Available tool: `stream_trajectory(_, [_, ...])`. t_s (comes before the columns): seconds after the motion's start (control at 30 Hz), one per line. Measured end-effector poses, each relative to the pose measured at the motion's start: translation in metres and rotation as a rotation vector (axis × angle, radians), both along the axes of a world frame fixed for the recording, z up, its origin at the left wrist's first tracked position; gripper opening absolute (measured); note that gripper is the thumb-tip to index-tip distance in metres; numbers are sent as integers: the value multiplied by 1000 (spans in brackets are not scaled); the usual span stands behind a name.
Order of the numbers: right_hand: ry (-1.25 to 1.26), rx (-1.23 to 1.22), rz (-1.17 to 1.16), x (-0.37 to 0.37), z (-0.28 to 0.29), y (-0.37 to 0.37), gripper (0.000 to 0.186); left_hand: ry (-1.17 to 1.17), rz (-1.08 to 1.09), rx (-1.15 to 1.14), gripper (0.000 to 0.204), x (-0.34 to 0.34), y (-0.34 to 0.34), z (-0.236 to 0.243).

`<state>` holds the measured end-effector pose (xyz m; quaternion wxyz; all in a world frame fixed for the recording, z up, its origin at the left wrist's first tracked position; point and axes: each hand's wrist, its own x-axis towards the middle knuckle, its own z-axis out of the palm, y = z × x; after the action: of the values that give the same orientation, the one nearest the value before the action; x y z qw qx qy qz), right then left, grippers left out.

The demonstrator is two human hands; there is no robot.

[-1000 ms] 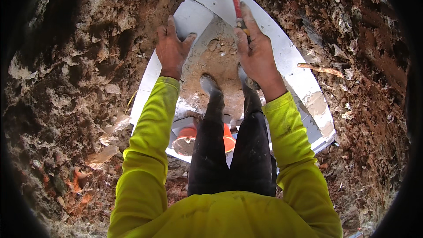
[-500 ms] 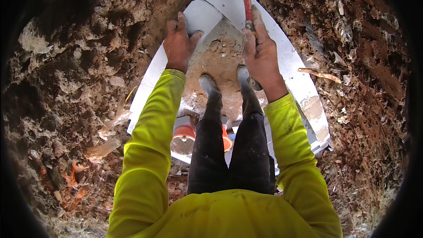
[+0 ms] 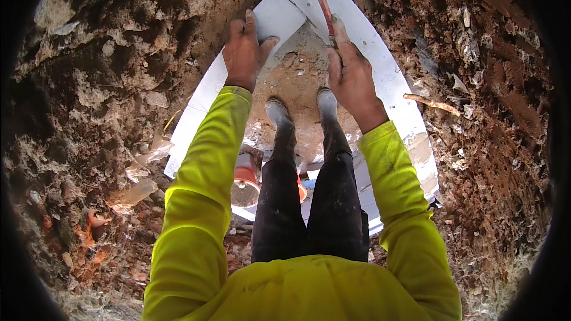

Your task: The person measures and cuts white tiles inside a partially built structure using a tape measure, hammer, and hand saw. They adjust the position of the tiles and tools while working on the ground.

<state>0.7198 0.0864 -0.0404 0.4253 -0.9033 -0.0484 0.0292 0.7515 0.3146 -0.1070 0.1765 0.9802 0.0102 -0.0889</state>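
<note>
My right hand (image 3: pixel 355 77) is closed round the handle of a claw hammer (image 3: pixel 322 6) with a red shaft. The hammer's head points away from me, over the far right pale slab. My left hand (image 3: pixel 242 53) lies on the left pale slab (image 3: pixel 275 15), near the far joint, its fingers stretched and its thumb spread along the inner edge. The right pale slab (image 3: pixel 380 59) runs along beside my right hand and meets the left one at a far corner.
My boots (image 3: pixel 278 113) stand on brown dirt (image 3: pixel 297 74) between the slabs. Orange buckets (image 3: pixel 247 175) sit by my legs. Rough earth (image 3: pixel 89 95) rises outside both slabs. A stick (image 3: pixel 431 103) lies at the right.
The hammer's head has come toward me and slightly left, so it now shows whole. My left hand stays on the slab, with only a slight shift.
</note>
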Motion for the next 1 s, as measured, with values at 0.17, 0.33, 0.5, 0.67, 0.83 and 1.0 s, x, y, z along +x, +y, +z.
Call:
stream_trajectory(0.17, [107, -66, 54, 7, 10, -6, 57, 45, 64, 10, 86, 5, 0, 8])
stream_trajectory(0.33, [8, -154, 98, -16, -14, -29, 55, 66, 83, -39, 85, 1, -8, 11])
stream_trajectory(0.5, [138, -144, 81, -15, -1, -30, 49, 36, 72, -32, 81, 1, -7, 9])
stream_trajectory(0.67, [101, -220, 144, -21, 2, -59, 48, -109, 192, -222, 54, -26, -8, 24])
stream_trajectory(0.83, [-80, -488, 138, -68, -17, -115, 48, -150, 337, -433, 26, -160, -17, 35])
stream_trajectory(1.0, [-52, -688, 268, -82, -20, -136, 54, 11, 833, -493, 12, -323, -28, 65])
